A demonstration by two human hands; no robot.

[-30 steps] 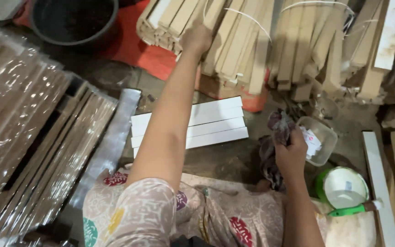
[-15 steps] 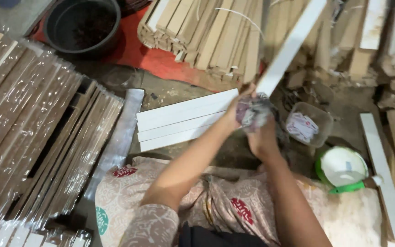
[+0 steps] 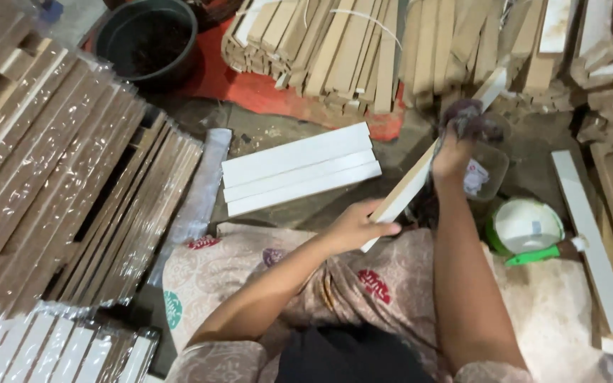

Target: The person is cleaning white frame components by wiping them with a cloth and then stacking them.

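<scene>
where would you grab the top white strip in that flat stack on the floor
Take the top white strip by its right end, coming from above: it lies flat beside two others, long edges touching, so only the ends and top face are free. That end lies nearest the left hand.

strip (image 3: 420, 174): pale tan wood, white face | rag (image 3: 466, 119): dark, mottled grey-purple | three boards (image 3: 299, 169): plain white | bundled slats (image 3: 363, 42): raw beige | mat (image 3: 250, 89): red | basin (image 3: 147, 39): dark green-black | round container (image 3: 526, 227): green with white lid | lap cloth (image 3: 250, 266): beige with red and teal motifs
</scene>
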